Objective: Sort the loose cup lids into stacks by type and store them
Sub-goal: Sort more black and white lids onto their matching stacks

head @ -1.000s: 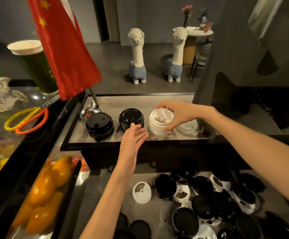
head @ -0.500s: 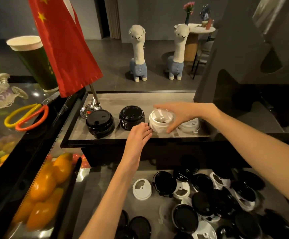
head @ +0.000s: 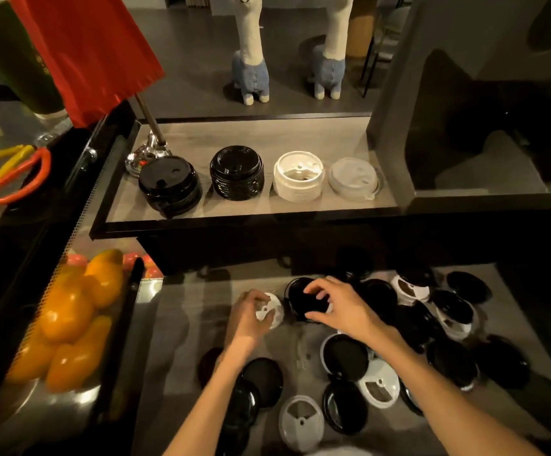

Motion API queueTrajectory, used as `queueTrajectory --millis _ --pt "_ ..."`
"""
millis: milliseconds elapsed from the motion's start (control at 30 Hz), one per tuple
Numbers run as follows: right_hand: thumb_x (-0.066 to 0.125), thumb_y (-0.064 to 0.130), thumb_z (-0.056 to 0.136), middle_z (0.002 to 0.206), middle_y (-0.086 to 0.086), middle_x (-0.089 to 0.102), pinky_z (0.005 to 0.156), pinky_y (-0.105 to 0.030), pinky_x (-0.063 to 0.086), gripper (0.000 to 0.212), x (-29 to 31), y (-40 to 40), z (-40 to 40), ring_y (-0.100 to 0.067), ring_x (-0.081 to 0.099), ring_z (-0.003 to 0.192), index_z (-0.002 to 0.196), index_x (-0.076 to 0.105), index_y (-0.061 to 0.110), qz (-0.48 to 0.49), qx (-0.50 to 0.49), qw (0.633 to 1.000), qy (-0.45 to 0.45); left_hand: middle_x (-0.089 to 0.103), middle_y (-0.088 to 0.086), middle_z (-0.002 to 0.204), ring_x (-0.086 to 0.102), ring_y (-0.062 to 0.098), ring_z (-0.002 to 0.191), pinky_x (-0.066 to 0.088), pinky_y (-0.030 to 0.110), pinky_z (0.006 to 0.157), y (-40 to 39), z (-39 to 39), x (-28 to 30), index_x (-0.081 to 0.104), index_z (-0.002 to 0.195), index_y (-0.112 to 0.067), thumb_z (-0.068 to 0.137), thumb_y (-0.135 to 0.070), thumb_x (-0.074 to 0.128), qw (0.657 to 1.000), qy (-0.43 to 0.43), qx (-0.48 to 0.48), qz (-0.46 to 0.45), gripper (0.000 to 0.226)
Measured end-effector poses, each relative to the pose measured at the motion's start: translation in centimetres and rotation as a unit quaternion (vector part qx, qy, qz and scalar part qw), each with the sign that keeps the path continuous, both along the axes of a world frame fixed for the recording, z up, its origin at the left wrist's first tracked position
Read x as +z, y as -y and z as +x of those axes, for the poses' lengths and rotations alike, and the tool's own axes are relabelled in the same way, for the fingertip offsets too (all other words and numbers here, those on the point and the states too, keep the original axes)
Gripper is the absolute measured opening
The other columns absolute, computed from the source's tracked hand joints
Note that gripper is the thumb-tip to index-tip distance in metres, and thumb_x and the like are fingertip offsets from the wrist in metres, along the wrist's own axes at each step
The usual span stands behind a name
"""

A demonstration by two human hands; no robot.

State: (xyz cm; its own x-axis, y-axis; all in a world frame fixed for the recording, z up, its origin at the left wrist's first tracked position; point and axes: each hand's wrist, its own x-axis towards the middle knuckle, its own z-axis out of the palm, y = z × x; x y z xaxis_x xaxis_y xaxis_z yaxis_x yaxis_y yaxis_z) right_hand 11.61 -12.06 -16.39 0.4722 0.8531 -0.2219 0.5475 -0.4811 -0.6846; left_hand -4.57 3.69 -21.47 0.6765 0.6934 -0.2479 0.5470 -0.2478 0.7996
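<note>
On the raised shelf [head: 300, 133] stand two black lid stacks [head: 170, 184] [head: 237, 172], a white lid stack [head: 298, 176] and a translucent lid stack [head: 354, 177]. Below, several loose black and white lids [head: 379, 388] lie scattered on the lower counter [head: 182, 340]. My left hand [head: 249, 315] curls its fingers around a small white lid [head: 272, 311] on the counter. My right hand [head: 340, 306] grips a black lid [head: 305, 299] at its far and near rim, just right of the white one.
A red flag [head: 86, 51] on a chrome base [head: 145, 156] stands at the shelf's left end. Orange peppers [head: 70, 311] fill a bin at left. Scissors [head: 10, 174] and a green cup [head: 14, 67] sit further left. A dark wall [head: 465, 77] bounds the shelf's right side.
Both hands left the shelf and dropped to the lower counter. The right hand let go of the white stack and now grips a black lid; the left closed on a white lid.
</note>
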Motion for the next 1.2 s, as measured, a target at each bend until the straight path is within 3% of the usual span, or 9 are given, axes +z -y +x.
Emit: queueTrajectory --millis 167,300,567,700,800,867,967,1033,1200 --pt "0.087 0.028 0.079 0.165 0.000 0.021 0.123 -0.041 0.028 0.097 -4.1 -1.3 -0.9 -0.026 0.029 0.151 0.158 0.030 0.026 -0.076 0.023 0.990 0.119 0.030 0.004 0.165 0.020 0.027 0.155 0.023 0.040 0.122 0.1 0.3 -3.7 0.036 0.154 -0.022 0.085 -0.026 0.081 0.985 -0.099 -0.108 0.091 0.082" --pt "0.088 0.025 0.079 0.171 -0.009 -0.002 0.129 -0.046 0.011 0.114 -5.7 -3.0 -0.6 -0.032 0.001 0.159 0.165 0.012 0.026 -0.154 0.050 0.975 0.151 0.020 0.000 0.169 0.010 0.025 0.158 0.017 0.049 0.127 0.1 0.6 -5.0 0.022 0.161 -0.027 0.087 -0.028 0.078 0.968 -0.169 -0.140 0.123 0.093" --pt "0.082 0.017 0.084 0.156 -0.013 0.030 0.122 -0.041 0.029 0.086 -5.5 -3.0 -0.1 -0.034 0.029 0.145 0.156 0.035 0.018 -0.192 0.082 0.967 0.149 0.040 0.000 0.157 0.029 0.024 0.151 0.030 0.048 0.121 0.4 -0.6 -5.3 0.039 0.152 -0.022 0.087 -0.021 0.075 0.977 -0.119 -0.090 0.153 0.074" --pt "0.084 0.030 0.082 0.151 -0.003 0.038 0.117 -0.037 0.036 0.080 -4.6 -1.7 0.2 -0.027 0.038 0.141 0.152 0.046 0.031 -0.087 0.017 0.994 0.062 0.053 0.003 0.143 0.042 0.025 0.140 0.037 0.041 0.115 0.4 -0.7 -3.3 0.053 0.140 -0.018 0.094 -0.020 0.068 0.990 -0.055 -0.041 0.119 0.048" --pt "0.087 0.043 0.078 0.138 0.011 0.058 0.107 -0.032 0.048 0.065 -2.0 -0.7 -0.3 -0.013 0.055 0.131 0.136 0.058 0.045 0.035 -0.111 0.985 -0.127 0.063 0.004 0.130 0.057 0.024 0.125 0.046 0.029 0.098 1.1 -0.5 -0.3 0.060 0.129 -0.017 0.100 -0.023 0.063 0.999 0.031 0.026 0.018 0.030" --pt "0.090 0.046 0.075 0.133 0.009 0.067 0.101 -0.030 0.053 0.068 0.3 -0.4 -1.3 -0.011 0.063 0.125 0.136 0.061 0.041 0.069 -0.197 0.932 -0.295 0.066 0.004 0.125 0.064 0.022 0.117 0.054 0.029 0.091 2.2 -0.4 2.6 0.060 0.127 -0.021 0.102 -0.031 0.061 0.983 0.089 0.066 -0.144 0.027" --pt "0.086 0.041 0.079 0.133 0.000 0.071 0.109 -0.042 0.050 0.068 2.3 0.2 -2.9 -0.017 0.065 0.126 0.139 0.062 0.023 0.118 -0.231 0.827 -0.499 0.069 0.001 0.124 0.071 0.019 0.111 0.062 0.036 0.081 4.1 -0.3 6.3 0.058 0.127 -0.027 0.099 -0.042 0.064 0.897 0.138 0.085 -0.410 0.032" --pt "0.070 0.036 0.095 0.131 -0.003 0.072 0.106 -0.044 0.051 0.045 3.3 0.6 -3.8 -0.018 0.066 0.125 0.136 0.064 0.018 0.145 -0.212 0.811 -0.526 0.073 0.007 0.122 0.073 0.025 0.111 0.062 0.047 0.086 4.7 -0.2 6.8 0.057 0.134 -0.019 0.096 -0.037 0.068 0.865 0.169 0.076 -0.466 0.043" --pt "0.062 0.052 0.091 0.125 -0.001 0.075 0.094 -0.047 0.059 0.052 3.5 0.9 -4.4 -0.017 0.070 0.117 0.131 0.065 0.020 0.162 -0.267 0.806 -0.504 0.073 0.015 0.120 0.074 0.030 0.107 0.063 0.044 0.080 5.0 -1.0 6.6 0.062 0.127 -0.009 0.090 -0.023 0.076 0.867 0.203 0.117 -0.440 0.041"
